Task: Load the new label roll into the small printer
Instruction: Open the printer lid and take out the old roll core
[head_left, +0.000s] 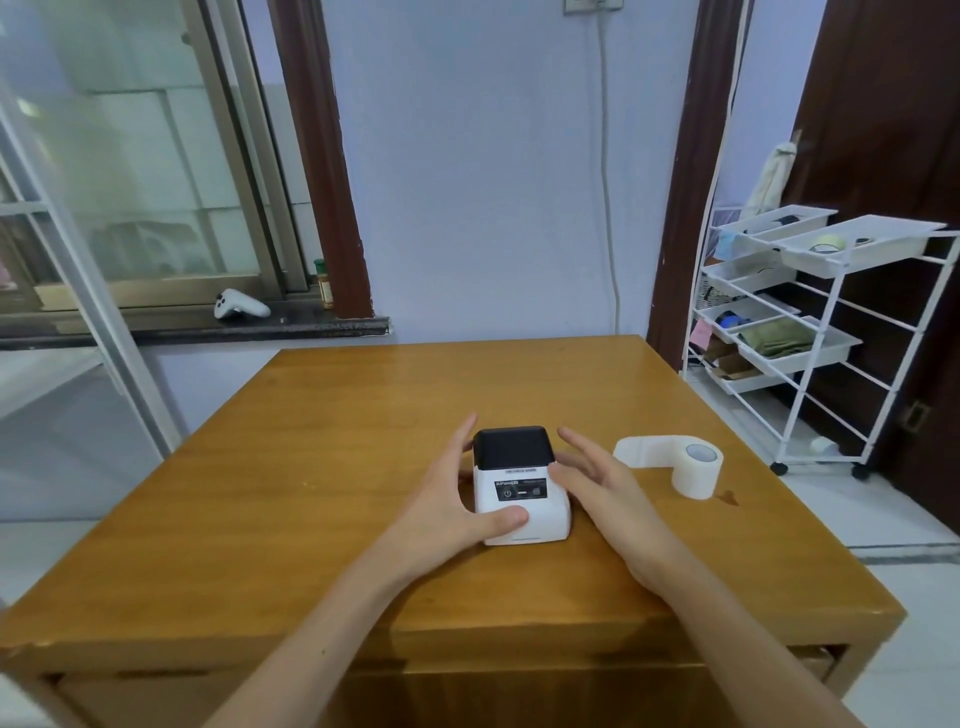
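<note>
A small white printer (522, 488) with a black lid stands near the middle of the wooden table (322, 441), its lid closed. My left hand (449, 499) wraps its left side, thumb pressed on the front lower corner. My right hand (597, 483) is beside the printer's right side, fingers spread; whether it touches the casing I cannot tell. The white label roll (685, 465) stands on the table to the right of the printer, with a strip of labels trailing out to its left.
A white wire cart (810, 332) with trays of odds and ends stands on the floor to the right of the table. A white game controller (240, 306) lies on the dark window sill behind. A cable hangs down the wall.
</note>
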